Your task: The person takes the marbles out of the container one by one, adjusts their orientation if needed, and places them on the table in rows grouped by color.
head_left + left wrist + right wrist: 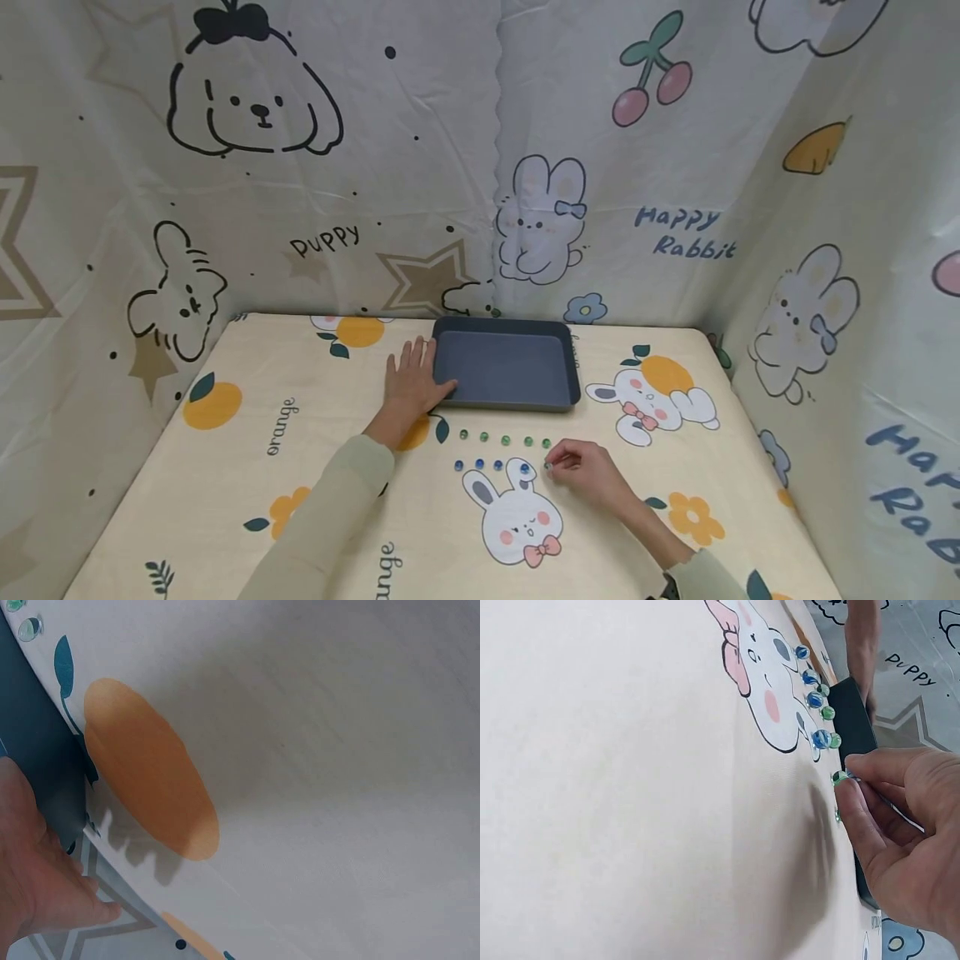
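Note:
My right hand (588,475) pinches a small glass marble (840,778) between thumb and fingertips; it looks green in the right wrist view, though the fingers partly cover it. That hand is at the right end of a row of blue marbles (479,463) on the table cover. Just behind runs a row of green marbles (506,440), roughly parallel. With fingers spread, my left hand (411,379) lies against the left side of a dark grey rectangular tray (506,406), its thumb at the near left corner. Nothing lies inside the tray.
The table has a cream cover (322,454) printed with oranges, flowers and rabbits. A printed cloth (420,183) hangs right behind the tray, and more cloth rises along the left and right sides.

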`<state>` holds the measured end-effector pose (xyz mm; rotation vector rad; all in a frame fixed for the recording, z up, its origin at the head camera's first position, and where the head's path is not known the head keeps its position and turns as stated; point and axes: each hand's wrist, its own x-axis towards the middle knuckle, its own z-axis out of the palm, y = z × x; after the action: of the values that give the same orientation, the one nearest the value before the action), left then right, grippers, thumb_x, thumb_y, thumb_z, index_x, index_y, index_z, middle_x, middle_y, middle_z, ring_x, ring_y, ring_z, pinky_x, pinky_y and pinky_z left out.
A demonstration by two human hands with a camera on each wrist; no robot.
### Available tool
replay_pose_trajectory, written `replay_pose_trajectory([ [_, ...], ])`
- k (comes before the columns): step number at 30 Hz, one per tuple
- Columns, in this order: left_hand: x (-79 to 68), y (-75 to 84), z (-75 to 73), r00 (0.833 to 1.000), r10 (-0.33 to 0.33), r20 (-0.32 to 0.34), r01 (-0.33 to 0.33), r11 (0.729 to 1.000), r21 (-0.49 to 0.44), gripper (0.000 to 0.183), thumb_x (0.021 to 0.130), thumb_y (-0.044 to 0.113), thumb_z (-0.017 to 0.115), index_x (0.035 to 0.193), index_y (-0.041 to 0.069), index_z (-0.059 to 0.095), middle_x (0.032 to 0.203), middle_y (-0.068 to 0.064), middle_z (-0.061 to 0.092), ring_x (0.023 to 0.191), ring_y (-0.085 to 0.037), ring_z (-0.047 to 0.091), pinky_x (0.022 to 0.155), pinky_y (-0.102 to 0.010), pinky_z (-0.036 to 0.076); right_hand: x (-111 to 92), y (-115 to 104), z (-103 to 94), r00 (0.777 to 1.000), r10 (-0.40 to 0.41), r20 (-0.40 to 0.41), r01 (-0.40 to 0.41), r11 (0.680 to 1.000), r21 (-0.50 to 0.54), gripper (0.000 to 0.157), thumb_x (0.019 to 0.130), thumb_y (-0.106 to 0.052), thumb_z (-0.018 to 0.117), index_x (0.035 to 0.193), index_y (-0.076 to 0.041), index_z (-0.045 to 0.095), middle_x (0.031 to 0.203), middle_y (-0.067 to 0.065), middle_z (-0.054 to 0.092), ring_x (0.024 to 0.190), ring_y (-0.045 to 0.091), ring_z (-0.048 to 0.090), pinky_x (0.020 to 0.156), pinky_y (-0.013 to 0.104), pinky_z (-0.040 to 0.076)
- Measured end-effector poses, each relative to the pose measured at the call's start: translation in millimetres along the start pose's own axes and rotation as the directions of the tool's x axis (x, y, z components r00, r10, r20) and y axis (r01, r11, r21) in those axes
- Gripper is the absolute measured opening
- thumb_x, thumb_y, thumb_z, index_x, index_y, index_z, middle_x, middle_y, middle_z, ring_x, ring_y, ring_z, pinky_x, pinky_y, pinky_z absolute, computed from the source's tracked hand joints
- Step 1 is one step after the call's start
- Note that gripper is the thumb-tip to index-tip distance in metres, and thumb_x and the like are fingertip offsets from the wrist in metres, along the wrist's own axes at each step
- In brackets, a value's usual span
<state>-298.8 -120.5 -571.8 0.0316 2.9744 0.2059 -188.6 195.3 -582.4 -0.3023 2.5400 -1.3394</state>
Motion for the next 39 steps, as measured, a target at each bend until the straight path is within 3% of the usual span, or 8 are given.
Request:
replay_pose_trajectory([
  [6,0.7,-0.9,0.3,1.0,0.001,0.011,-0.001,1.0,0.0,0.096,0.094,0.066,0.051,0.161,0.01,0.011,0.166,-0.015,0.008,0.151,-0.034,0.007,0.119,-0.057,0.007,-0.8,6.4,7.9,1.0,0.029,0.007,-0.029,0.999,-0.029,0.017,0.084,0.002,0.073,0.091,-0.013,0.072,0.083,-0.004,0.065,0.075,0.015,0.059,0.066,0.025,0.051],
  [16,1.7,-2.7,1.6,1.0,0.0,-0.001,0.0,1.0,-0.008,0.095,0.095,0.065,0.051,0.161,0.01,0.011,0.166,-0.015,0.008,0.151,-0.034,0.006,0.118,-0.057,0.008,-1.1,12.8,11.5,1.0,-0.02,0.007,0.021,0.998,-0.064,0.018,0.085,0.001,0.073,0.091,-0.015,0.072,0.079,-0.006,0.064,0.073,0.015,0.058,0.066,0.025,0.051],
  [39,0.3,-1.2,-0.5,1.0,0.002,0.002,-0.002,1.0,-0.028,0.094,0.095,0.063,0.052,0.161,0.01,0.013,0.166,-0.015,0.008,0.151,-0.034,0.007,0.119,-0.056,0.008,-3.6,14.9,16.5,0.999,-0.022,-0.04,0.018,0.996,-0.084,0.019,0.083,0.001,0.075,0.09,-0.015,0.069,0.084,-0.006,0.063,0.077,0.014,0.061,0.07,0.023,0.054],
])
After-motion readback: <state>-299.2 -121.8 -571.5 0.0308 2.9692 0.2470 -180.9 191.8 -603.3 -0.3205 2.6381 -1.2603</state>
